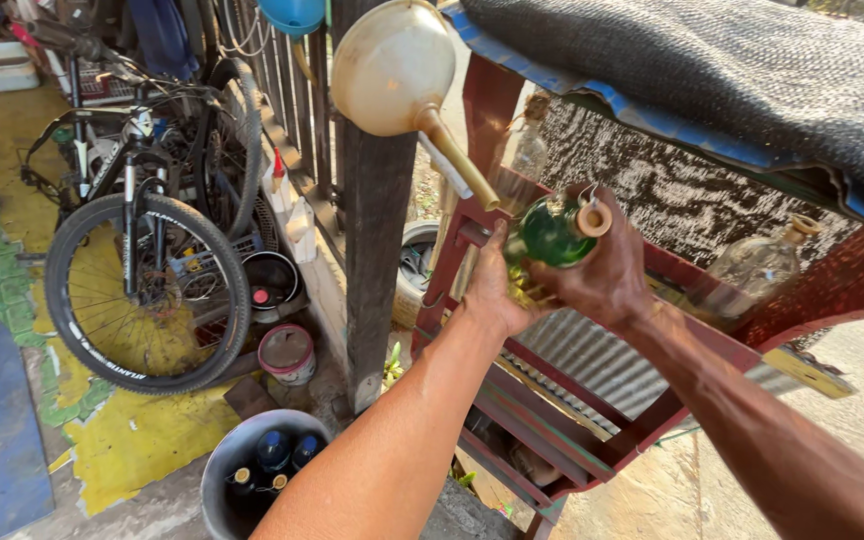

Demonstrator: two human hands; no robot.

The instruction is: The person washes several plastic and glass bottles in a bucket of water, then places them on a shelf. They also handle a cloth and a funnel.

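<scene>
Head view: we grip the green bottle [550, 235] at twelve o'clock, left hand [492, 285] and right hand [607, 270] wrapped around it; its cork [593, 218] seems seated; more bottles [272, 455] wait at seven.

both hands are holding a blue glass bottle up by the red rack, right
Not quite: the head view shows the glass bottle is green, not blue. The left hand and right hand do hold it up by the red rack.

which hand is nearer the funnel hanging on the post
Left. The left hand sits just below the funnel spout, under the green bottle; the right hand grips the bottle farther right.
</scene>
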